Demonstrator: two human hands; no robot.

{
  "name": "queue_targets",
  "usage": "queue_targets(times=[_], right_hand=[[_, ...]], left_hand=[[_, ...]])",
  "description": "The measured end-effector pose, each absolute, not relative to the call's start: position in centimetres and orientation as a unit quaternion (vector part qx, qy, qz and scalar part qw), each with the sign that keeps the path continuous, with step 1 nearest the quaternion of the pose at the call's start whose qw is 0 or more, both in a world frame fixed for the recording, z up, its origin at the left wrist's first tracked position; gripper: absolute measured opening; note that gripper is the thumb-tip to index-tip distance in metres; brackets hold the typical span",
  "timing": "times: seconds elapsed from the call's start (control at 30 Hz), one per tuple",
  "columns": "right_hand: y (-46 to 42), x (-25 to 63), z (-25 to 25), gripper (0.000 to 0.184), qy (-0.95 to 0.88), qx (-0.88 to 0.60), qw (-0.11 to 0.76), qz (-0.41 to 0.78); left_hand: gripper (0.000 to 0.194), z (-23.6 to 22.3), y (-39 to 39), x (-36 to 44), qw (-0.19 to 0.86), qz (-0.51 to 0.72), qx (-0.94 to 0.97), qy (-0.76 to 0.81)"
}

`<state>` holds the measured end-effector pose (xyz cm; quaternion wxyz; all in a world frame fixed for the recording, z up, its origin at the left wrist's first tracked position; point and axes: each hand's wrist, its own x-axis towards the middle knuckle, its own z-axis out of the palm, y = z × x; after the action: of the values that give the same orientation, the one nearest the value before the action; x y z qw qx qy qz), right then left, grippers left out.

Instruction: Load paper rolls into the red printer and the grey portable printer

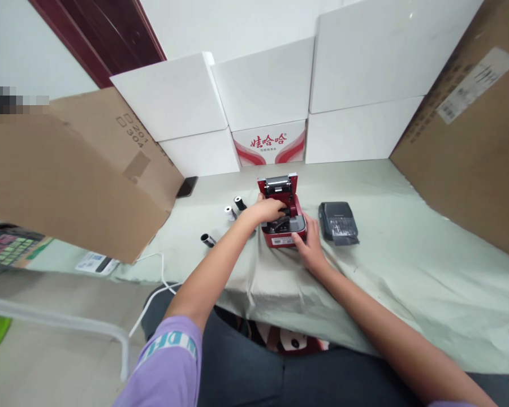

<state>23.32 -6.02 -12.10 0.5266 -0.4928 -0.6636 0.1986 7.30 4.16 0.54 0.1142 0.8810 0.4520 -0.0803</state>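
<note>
A red and black label printer (283,242) stands on the cloth-covered table with its lid raised. My left hand (270,210) reaches into the open printer from the left. Its fingers are bent over a dark part inside; what they grip there is hidden. My right hand (310,244) holds the printer's front right corner, thumb on the front and fingers along the side. Left of the printer are small rolls: a black one with a white end (240,203), a white one (229,213), and a black tube-like one (208,240) lying nearer me.
A dark grey portable device (339,221) lies right of the printer. White boxes (263,85) line the back. Cardboard walls (89,169) close the left side, with another cardboard sheet (470,130) on the right. A black phone (187,187) and a white cable (163,265) are at left.
</note>
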Motion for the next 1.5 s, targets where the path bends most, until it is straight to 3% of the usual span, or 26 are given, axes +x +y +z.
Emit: queue_targets(times=[0.2, 0.37, 0.47, 0.63, 1.0, 1.27, 1.5], right_hand=[[-6.0, 23.3, -12.2, 0.066, -0.658, -0.500, 0.528, 0.197], [-6.1, 23.2, -11.9, 0.066, -0.659, -0.494, 0.528, 0.205], [-6.1, 23.3, -11.8, 0.066, -0.660, -0.493, 0.528, 0.206], [-6.1, 23.3, -11.9, 0.066, -0.658, -0.494, 0.531, 0.203], [-6.0, 23.2, -12.3, 0.067, -0.655, -0.493, 0.535, 0.204], [-6.0, 23.3, -12.5, 0.068, -0.662, -0.490, 0.532, 0.197], [-5.9, 23.3, -12.6, 0.069, -0.649, -0.491, 0.543, 0.208]], left_hand=[[0.036, 1.1, 3.7, 7.3, 0.116, -0.052, 0.873, 0.472], [0.043, 2.3, 2.3, 6.9, 0.023, 0.203, 0.823, 0.530], [0.041, 2.5, 2.5, 6.8, -0.030, 0.262, 0.790, 0.553], [0.043, 2.4, 2.6, 6.3, 0.000, 0.203, 0.784, 0.587], [0.072, 1.6, -2.2, 5.1, 0.124, 0.171, 0.823, 0.527], [0.056, 0.3, -3.1, 6.1, 0.038, 0.179, 0.830, 0.526], [0.052, 0.2, -3.2, 5.7, 0.032, 0.154, 0.841, 0.517]])
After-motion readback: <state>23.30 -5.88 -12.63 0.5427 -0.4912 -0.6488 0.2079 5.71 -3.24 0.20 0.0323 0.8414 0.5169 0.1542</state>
